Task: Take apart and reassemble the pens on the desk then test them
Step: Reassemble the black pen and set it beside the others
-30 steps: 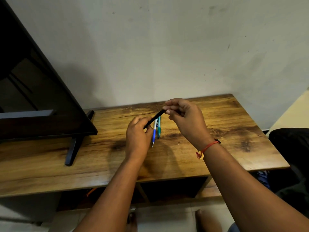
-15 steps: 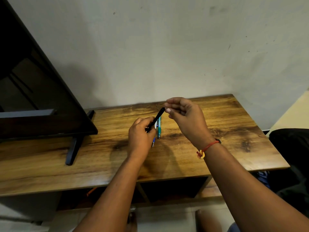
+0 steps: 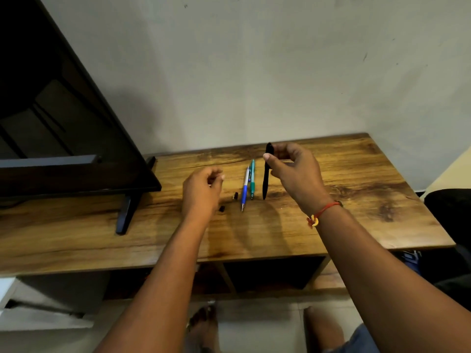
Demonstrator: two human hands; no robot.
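My right hand (image 3: pixel 295 171) pinches the top of a black pen (image 3: pixel 265 182), which hangs almost upright with its tip just above the wooden desk (image 3: pixel 356 179). To its left a green pen (image 3: pixel 252 180) and a blue-and-white pen (image 3: pixel 245 191) lie side by side on the desk. Two small black pen pieces lie there too, one (image 3: pixel 235 195) beside the blue pen and one (image 3: pixel 222 208) by my left hand (image 3: pixel 202 192). That hand hovers over the desk with its fingers curled inward; what is inside them is hidden.
A black flat screen (image 3: pixel 63 138) leans over the left part of the desk on a black foot (image 3: pixel 126 212). A grey wall stands behind. Open shelves (image 3: pixel 275 273) sit under the desk, and a dark chair (image 3: pixel 448 212) is at the right.
The hands have parted. The black pen, held slanted between both hands before, now hangs upright from my right hand alone. My left hand moved left, and two small black pieces now lie on the desk.
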